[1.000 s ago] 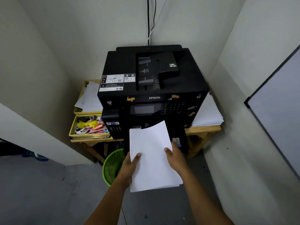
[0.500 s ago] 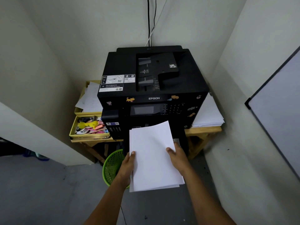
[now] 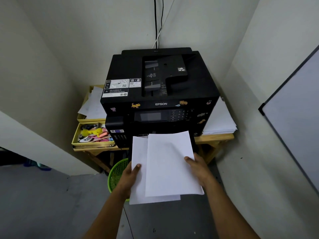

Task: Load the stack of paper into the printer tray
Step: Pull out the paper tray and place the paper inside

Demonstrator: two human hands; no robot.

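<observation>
A person holds a stack of white paper sheets [image 3: 165, 166] before the black Epson printer [image 3: 160, 94] on the wooden worktop [image 3: 215, 138]. The left hand [image 3: 128, 178] pinches the stack's left edge, thumb on top; the right hand [image 3: 198, 167] pinches the right edge. The top sheets sit offset from those beneath.

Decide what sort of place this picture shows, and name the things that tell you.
Probably a small office or school print corner: a printer on a wooden table, spare paper beside it, a stationery tray, and a whiteboard on the wall.
</observation>
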